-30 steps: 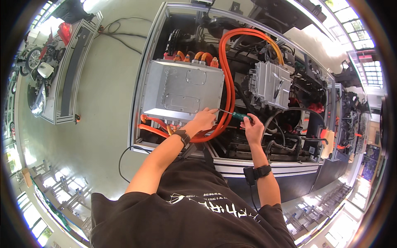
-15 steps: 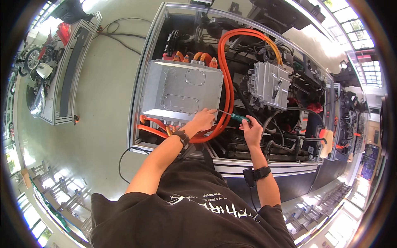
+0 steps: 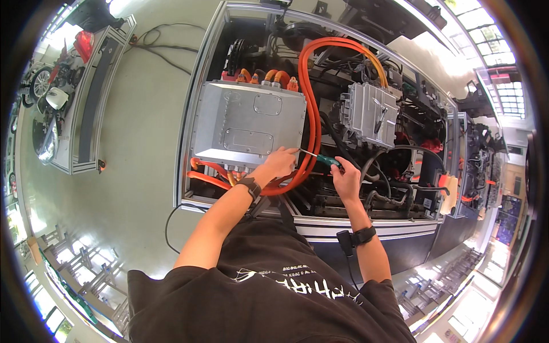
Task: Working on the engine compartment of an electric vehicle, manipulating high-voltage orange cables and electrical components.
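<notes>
My left hand (image 3: 278, 163) rests at the lower right corner of a large silver metal housing (image 3: 240, 117), fingers extended toward the tip of a screwdriver. My right hand (image 3: 346, 177) grips that screwdriver by its green handle (image 3: 327, 159); the thin shaft points left to the housing's edge, where the exact contact point is too small to tell. Thick orange cables (image 3: 313, 114) loop up beside the housing and run beneath the shaft. Orange connectors (image 3: 292, 84) line the housing's top edge.
A smaller silver unit (image 3: 369, 114) with a tool lying on it sits to the right among black hoses. An aluminium frame (image 3: 189, 114) surrounds everything. Another wheeled rig (image 3: 88, 108) stands left, black cables (image 3: 166, 57) on the floor. A yellowish block (image 3: 450, 194) is at the frame's right.
The view has shifted slightly, so the rig sits a little higher and further left in the picture. Both hands and the screwdriver keep nearly the same places against the housing.
</notes>
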A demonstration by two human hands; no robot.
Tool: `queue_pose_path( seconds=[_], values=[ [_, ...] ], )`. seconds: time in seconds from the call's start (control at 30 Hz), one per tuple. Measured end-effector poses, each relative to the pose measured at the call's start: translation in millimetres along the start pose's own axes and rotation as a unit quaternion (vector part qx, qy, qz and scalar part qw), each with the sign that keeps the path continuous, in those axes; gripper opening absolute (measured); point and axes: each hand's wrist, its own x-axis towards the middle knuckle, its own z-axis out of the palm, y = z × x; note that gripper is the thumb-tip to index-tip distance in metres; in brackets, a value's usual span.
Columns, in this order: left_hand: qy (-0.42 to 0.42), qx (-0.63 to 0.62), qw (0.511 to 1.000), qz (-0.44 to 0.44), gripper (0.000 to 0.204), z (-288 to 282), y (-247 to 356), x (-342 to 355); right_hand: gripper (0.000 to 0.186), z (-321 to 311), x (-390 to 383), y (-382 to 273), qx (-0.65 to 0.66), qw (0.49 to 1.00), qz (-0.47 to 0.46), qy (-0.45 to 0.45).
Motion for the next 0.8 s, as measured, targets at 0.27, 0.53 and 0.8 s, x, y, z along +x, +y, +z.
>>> queue_pose_path(
  seconds=[0.27, 0.53, 0.8],
  values=[
    [-0.007, -0.006, 1.000, -0.006, 0.019, 0.6, -1.4, 1.5, 0.025, -5.2, 20.2, -32.7, -0.052, 0.996, -0.063, -0.044],
    [0.013, -0.015, 1.000, 0.012, 0.018, 8.4, -9.7, 8.3, 0.024, 9.8, 78.0, -64.3, -0.224, 0.959, -0.079, -0.153],
    [-0.038, -0.053, 0.998, 0.000, 0.020, -2.8, -6.2, 16.9, 0.029, 26.4, 111.8, -59.9, -0.266, 0.890, 0.131, -0.346]
  ],
)
